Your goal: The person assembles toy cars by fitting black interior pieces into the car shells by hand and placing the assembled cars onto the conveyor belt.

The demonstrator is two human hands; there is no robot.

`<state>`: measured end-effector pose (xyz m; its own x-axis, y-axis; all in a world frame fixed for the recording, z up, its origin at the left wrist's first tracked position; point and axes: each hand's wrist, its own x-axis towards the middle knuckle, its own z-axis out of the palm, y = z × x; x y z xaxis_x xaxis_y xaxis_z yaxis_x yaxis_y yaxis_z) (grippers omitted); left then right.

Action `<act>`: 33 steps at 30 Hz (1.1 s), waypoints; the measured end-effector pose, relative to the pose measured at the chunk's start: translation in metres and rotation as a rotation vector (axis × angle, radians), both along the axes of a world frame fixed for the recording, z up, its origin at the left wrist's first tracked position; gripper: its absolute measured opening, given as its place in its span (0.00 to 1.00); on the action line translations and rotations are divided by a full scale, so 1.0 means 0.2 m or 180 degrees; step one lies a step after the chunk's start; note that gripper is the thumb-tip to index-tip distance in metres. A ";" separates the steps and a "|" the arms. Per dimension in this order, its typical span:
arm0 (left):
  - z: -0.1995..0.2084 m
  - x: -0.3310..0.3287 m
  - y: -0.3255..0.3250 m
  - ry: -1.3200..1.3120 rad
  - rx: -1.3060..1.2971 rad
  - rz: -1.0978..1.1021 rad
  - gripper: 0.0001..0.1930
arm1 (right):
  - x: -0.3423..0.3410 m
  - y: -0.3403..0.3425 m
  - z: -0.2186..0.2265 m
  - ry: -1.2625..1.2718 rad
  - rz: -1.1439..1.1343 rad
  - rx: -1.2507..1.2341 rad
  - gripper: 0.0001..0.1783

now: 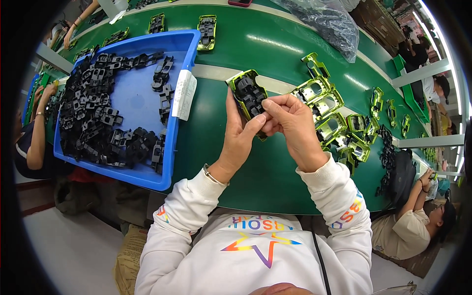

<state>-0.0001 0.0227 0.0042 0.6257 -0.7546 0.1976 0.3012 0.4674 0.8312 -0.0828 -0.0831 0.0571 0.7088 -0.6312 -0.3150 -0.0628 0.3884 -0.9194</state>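
Observation:
My left hand [236, 143] is closed round a toy car body [249, 92], a lime-green shell with a black interior part seated in it, held tilted above the green table. Its thumb presses near the lower end of the black part. My right hand [298, 127] is closed in a pinch at the same end, thumb and forefinger against the car body's right edge. Whether a small piece sits between those fingertips is hidden. Just beyond my right hand lies a heap of lime-green car shells [328, 106], most with open centres.
A blue tray [168, 156] at left holds many black interior parts [93, 101]. Car bodies with black insides [207, 33] lie along the far belt. A clear plastic bag [327, 24] is at the back. Black parts [387, 152] lie at right. Co-workers sit on both sides.

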 end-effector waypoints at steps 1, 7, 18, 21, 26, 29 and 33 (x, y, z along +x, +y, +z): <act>0.00 0.00 0.00 0.0017 0.0021 0.0030 0.38 | 0.00 -0.01 0.00 0.0140 0.0085 -0.0170 0.11; -0.04 0.02 -0.02 -0.0059 -0.0019 0.0180 0.36 | 0.00 -0.03 0.07 0.0412 0.0360 -0.0699 0.13; -0.04 0.03 -0.01 0.0064 0.0039 0.0060 0.32 | -0.04 -0.05 0.03 0.0359 0.0331 -0.1945 0.14; -0.05 0.03 -0.01 0.0007 0.0122 0.0102 0.30 | -0.04 -0.05 0.02 0.0302 0.0413 -0.1532 0.15; -0.06 0.02 -0.01 0.0053 0.0299 0.0115 0.30 | -0.04 -0.05 0.04 0.0433 0.0612 -0.0890 0.21; -0.06 0.01 -0.01 -0.0009 0.0365 0.0082 0.30 | -0.05 -0.08 0.03 0.0534 0.0771 -0.0859 0.23; -0.06 0.01 -0.02 0.0044 0.0434 0.0047 0.28 | -0.06 -0.07 -0.02 0.0394 0.0619 -0.0927 0.21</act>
